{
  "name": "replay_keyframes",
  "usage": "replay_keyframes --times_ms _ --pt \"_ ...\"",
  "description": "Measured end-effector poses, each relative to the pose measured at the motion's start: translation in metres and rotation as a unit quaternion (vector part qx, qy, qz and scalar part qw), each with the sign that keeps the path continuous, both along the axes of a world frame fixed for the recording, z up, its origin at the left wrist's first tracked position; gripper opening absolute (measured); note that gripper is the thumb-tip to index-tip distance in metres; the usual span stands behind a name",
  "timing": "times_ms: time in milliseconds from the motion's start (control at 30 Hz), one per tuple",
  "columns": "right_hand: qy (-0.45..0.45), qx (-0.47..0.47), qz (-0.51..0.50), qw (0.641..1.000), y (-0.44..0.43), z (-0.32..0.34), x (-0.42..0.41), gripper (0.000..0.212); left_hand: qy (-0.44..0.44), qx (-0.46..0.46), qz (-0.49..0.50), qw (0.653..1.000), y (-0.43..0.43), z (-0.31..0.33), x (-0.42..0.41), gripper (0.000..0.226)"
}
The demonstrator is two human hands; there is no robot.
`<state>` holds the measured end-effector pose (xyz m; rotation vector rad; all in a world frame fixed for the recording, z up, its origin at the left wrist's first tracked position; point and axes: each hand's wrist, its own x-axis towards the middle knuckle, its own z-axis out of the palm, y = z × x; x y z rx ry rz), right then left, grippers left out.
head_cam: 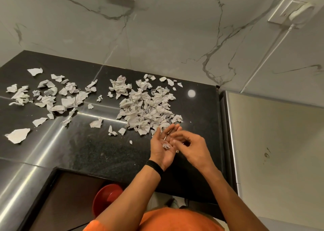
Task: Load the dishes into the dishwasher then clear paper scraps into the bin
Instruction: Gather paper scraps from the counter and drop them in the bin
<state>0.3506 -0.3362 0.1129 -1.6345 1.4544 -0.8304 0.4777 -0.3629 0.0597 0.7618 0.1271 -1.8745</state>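
Torn, crumpled paper scraps lie across the black countertop (84, 146). A dense pile of scraps (147, 107) sits at centre right, and a looser scatter of scraps (49, 97) spreads to the left. My left hand (162, 148) is held palm up at the pile's near edge, fingers straight, with a small paper scrap (165, 145) lying in the palm. My right hand (191, 147) hovers just right of it, fingers curled inward over the left palm. Whether the right fingertips pinch anything is blurred.
A red bin (105, 198) stands on the floor below the counter's front edge, partly hidden by my left forearm. A steel-edged appliance top (273, 143) adjoins the counter on the right. A marble wall with sockets rises behind.
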Motion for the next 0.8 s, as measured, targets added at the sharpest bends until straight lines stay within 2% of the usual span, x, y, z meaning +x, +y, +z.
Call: replay_keyframes --times_ms 67,133,267,367,433,567,700,800 --pt "0.001 -0.027 -0.071 0.997 -0.002 -0.006 -0.012 0.02 0.002 0.012 0.015 1.0 0.002 -0.001 0.008 0.055" --pt "0.025 -0.013 -0.1 0.995 -0.003 -0.018 -0.023 0.018 0.006 0.021 0.032 0.999 0.004 -0.002 0.018 0.055" --pt "0.165 0.034 -0.003 0.986 0.0 -0.05 -0.023 0.031 -0.005 0.033 0.047 0.998 0.011 -0.004 0.036 0.057" --pt "0.266 0.011 0.063 0.962 0.006 -0.067 -0.009 0.04 -0.019 0.036 0.05 0.998 0.015 -0.004 0.045 0.058" --pt "0.282 -0.026 0.057 0.957 0.009 -0.074 -0.002 0.036 -0.026 0.036 0.052 0.998 0.019 -0.004 0.05 0.058" --pt "0.247 -0.037 -0.007 0.968 0.014 -0.071 0.001 0.026 -0.037 0.034 0.044 0.998 0.025 -0.006 0.056 0.057" --pt "0.088 -0.002 -0.082 0.993 0.018 -0.052 0.005 0.022 -0.039 0.026 0.034 0.998 0.028 -0.005 0.053 0.052" --pt "0.005 -0.004 -0.041 0.999 0.02 -0.031 0.023 0.019 -0.038 0.019 0.011 0.999 0.027 -0.002 0.045 0.05"
